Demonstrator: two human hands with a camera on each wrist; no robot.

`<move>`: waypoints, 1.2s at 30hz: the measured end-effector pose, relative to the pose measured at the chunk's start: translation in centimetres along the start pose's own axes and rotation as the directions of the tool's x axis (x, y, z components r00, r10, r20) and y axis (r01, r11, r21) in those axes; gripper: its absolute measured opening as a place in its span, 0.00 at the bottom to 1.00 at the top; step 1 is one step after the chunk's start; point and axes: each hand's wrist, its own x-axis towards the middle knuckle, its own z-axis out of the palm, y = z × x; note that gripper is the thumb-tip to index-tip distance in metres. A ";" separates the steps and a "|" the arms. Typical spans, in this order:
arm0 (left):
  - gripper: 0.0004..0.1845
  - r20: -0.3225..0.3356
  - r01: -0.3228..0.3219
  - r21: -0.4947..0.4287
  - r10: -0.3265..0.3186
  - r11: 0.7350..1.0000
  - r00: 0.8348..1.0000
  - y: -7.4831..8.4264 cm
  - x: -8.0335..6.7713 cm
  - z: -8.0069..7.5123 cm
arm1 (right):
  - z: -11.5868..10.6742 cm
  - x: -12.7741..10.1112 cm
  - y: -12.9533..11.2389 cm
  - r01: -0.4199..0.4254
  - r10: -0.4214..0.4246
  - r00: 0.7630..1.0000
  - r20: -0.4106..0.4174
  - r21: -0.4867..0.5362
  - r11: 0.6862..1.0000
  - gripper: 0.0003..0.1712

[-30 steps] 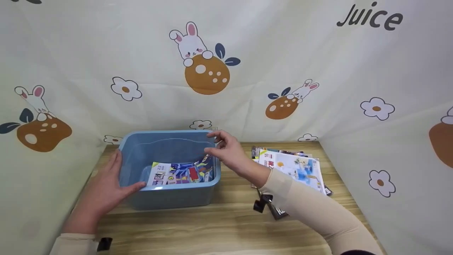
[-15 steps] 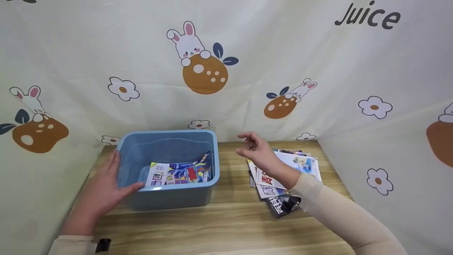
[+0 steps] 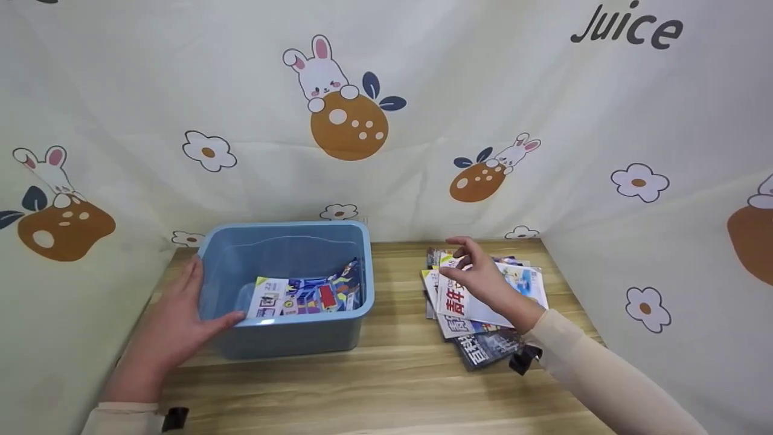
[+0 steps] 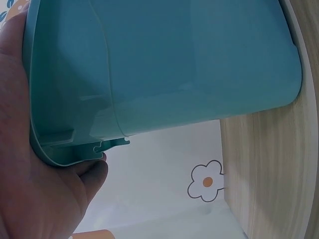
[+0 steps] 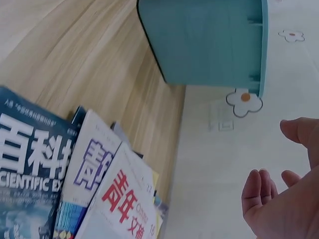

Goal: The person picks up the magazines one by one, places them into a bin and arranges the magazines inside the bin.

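A blue plastic bin stands on the left of the table, and my left hand holds it by the front left corner. The thumb lies over the front rim, and the fingers are along the left side. In the left wrist view the fingertips show just beneath the rim. Inside the bin lie colourful magazines. On the right, my right hand hovers over a fanned pile of magazines with fingers loosely bent and nothing held. The top one is a white magazine with red characters; a dark magazine sticks out toward the front.
The wooden table runs up to a pale curtain printed with rabbits and flowers, which encloses the back and both sides. Bare wood separates the bin from the pile.
My right hand has left the bin's right rim and moved right, over the magazine pile. My left hand and the bin have stayed in place.
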 end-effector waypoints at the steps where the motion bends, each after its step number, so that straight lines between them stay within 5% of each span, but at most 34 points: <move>1: 0.76 -0.001 0.000 0.003 0.000 1.000 1.000 0.0 0.0 0.0 | -0.3 -0.1 0.2 -0.009 0.009 1.000 0.001 -0.005 1.000 0.36; 21: 0.76 0.010 0.023 0.006 -0.023 1.000 1.000 0.4 -0.1 0.0 | -6.4 -1.7 5.6 -0.056 0.052 0.998 -0.028 -0.150 0.987 0.37; 36: 0.76 0.030 0.037 -0.003 -0.037 0.999 0.999 0.3 0.0 -0.1 | -10.1 -2.9 8.8 -0.061 0.056 0.998 -0.038 -0.134 0.989 0.38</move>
